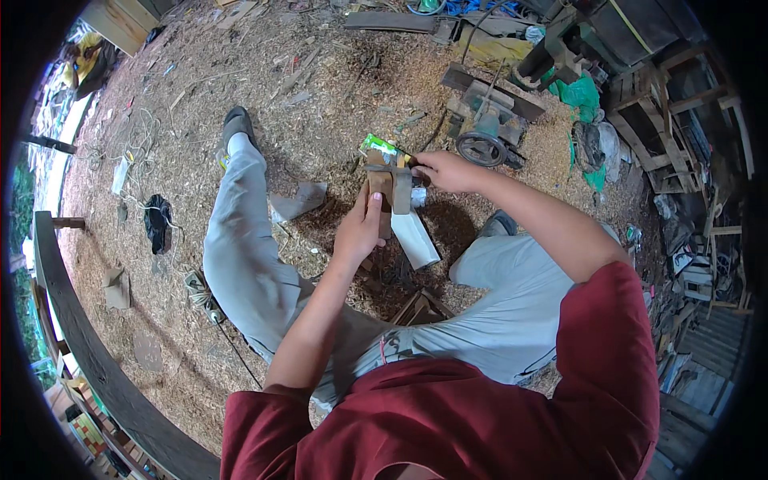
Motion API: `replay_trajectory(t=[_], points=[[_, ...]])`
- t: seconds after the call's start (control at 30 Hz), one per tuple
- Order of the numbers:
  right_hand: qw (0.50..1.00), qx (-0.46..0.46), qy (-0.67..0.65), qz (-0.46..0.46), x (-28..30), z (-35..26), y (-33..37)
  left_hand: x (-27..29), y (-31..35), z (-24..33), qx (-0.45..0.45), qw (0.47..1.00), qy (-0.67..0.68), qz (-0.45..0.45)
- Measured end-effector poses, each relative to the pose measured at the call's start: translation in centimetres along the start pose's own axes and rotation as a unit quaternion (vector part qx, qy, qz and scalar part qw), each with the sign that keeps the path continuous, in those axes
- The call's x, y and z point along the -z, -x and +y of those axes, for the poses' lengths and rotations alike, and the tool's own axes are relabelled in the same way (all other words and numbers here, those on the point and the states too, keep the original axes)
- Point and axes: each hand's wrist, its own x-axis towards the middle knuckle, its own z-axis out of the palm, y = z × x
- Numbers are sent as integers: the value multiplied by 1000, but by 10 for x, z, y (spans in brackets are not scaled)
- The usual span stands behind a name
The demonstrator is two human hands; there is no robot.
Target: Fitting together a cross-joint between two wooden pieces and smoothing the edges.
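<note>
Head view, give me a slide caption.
Left hand grips a brown wooden piece, right hand close by, above debris-strewn ground.

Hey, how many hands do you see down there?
2: the left hand on the brown wooden block, and the right hand to the right of that block's far end.

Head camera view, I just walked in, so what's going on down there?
A person in a dark red shirt is handling wood above shavings-strewn ground. The left hand grips a brown wooden block, thumb on top. The right hand is at the block's far end, fingers curled; what they hold is hard to make out. A machine with a handwheel stands ahead to the right.
</note>
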Motion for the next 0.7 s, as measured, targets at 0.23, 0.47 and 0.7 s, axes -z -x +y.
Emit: replay_trajectory(t=[0.23, 0.47, 0.7], points=[[999, -23, 8, -28, 0, 2, -6, -1, -2, -3, 4, 1000, 18, 15], [997, -49, 22, -52, -3, 5, -11, 3, 1, 0, 15, 1000, 25, 10], [1000, -6, -7, 2, -5, -11, -11, 4, 3, 2, 4, 1000, 13, 11]])
